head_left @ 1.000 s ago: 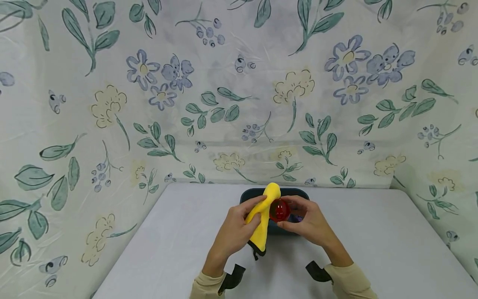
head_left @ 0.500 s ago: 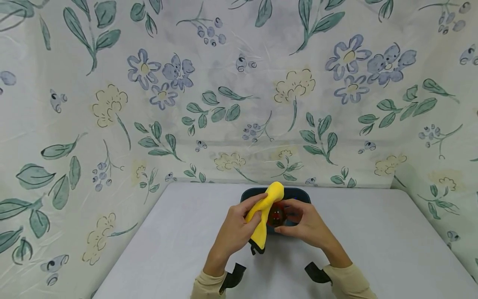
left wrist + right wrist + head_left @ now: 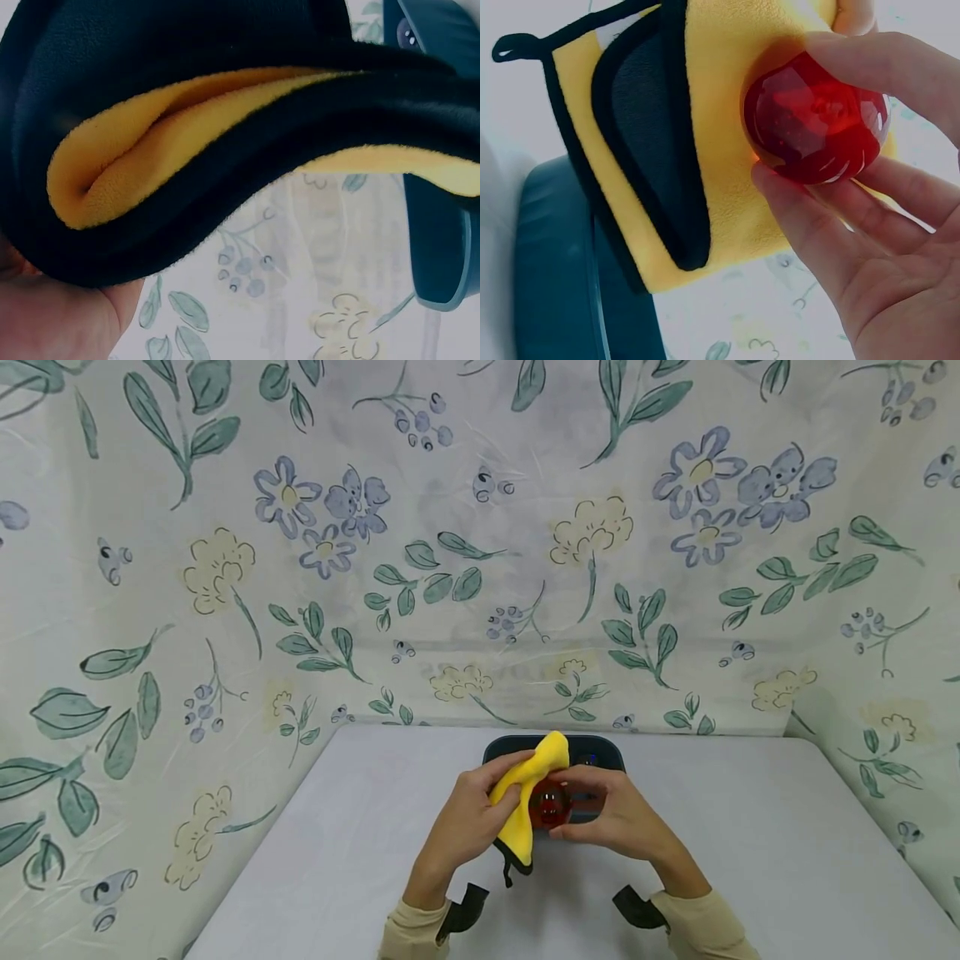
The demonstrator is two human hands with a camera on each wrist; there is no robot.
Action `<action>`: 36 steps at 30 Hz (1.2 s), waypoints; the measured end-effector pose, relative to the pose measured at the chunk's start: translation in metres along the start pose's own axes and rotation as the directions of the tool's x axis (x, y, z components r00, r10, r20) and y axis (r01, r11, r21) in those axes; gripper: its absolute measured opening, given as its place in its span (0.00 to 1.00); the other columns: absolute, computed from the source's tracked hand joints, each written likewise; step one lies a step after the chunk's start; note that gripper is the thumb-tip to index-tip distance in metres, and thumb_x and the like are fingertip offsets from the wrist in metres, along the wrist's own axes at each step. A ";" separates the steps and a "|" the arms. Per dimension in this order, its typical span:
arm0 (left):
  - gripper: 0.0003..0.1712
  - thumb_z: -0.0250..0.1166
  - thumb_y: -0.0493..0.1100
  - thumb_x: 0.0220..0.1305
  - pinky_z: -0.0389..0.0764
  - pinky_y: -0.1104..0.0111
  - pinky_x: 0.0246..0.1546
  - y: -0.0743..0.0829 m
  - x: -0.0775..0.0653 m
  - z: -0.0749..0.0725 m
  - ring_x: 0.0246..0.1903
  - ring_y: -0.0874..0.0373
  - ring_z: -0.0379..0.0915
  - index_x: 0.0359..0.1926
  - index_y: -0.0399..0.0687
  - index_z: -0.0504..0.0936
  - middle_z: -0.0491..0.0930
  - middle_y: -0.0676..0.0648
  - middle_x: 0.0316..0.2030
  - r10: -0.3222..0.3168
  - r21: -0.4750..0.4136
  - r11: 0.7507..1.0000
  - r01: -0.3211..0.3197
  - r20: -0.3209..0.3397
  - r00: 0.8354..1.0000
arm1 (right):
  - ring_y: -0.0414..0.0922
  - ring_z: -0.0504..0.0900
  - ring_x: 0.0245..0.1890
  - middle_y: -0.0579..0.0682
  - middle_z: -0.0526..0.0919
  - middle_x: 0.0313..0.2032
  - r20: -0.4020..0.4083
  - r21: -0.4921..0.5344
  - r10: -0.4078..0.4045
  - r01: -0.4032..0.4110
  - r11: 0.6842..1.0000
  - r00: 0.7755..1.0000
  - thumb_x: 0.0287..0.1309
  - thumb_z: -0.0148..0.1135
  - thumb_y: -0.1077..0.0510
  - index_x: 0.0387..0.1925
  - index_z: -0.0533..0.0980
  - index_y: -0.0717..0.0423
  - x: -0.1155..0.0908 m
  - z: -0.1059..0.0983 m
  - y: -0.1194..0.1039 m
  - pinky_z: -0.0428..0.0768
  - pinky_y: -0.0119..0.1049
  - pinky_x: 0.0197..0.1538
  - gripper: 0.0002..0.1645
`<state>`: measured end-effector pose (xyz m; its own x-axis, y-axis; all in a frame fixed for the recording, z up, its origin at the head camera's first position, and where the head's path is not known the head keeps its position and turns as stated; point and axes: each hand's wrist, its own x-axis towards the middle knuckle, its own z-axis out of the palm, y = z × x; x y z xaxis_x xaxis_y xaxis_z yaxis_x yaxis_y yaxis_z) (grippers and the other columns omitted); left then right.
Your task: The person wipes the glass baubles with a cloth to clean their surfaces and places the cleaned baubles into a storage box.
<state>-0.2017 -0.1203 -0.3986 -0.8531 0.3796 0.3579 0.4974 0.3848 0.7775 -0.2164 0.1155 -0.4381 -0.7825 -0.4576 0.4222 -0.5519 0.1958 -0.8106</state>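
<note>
My left hand (image 3: 467, 820) grips a folded yellow cloth (image 3: 517, 837) with black edging. In the left wrist view the cloth's folds (image 3: 142, 161) and dark border fill most of the picture. A see-through red ball (image 3: 550, 804) is pinched between thumb and fingers of my right hand (image 3: 626, 814). Seen from the right wrist, the shiny ball (image 3: 817, 120) lies right at the cloth's yellow face (image 3: 724, 195), and the cloth's hanging loop shows at upper left. Both hands are close over the near side of a dark teal tub (image 3: 510, 744); they hide part of it.
The tub holds a small blue item (image 3: 590, 760), mostly hidden. It stands on a white table (image 3: 360, 827) near the back edge. Behind and at both sides hangs a floral-print sheet (image 3: 480, 543). A black strap piece (image 3: 467, 907) sticks out at each wrist.
The right hand has lowered the red ball slightly toward the person and to the left, beside the cloth's lower part. The left hand and cloth have shifted only a little.
</note>
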 end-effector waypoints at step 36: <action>0.27 0.58 0.38 0.74 0.89 0.67 0.37 -0.012 0.015 0.009 0.29 0.57 0.85 0.71 0.40 0.71 0.86 0.32 0.43 -0.227 -0.317 0.913 0.258 0.130 0.965 | 0.41 0.89 0.49 0.61 0.83 0.56 -0.086 0.086 -0.062 0.069 0.994 0.994 0.53 0.78 0.65 0.60 0.80 0.60 0.002 -0.026 -0.002 0.88 0.35 0.50 0.31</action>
<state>-0.2189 -0.1119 -0.4076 -0.9159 0.3883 0.1016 0.1844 0.1821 0.9658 -0.2243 0.1370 -0.4250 -0.7689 -0.3922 0.5049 -0.5779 0.0888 -0.8112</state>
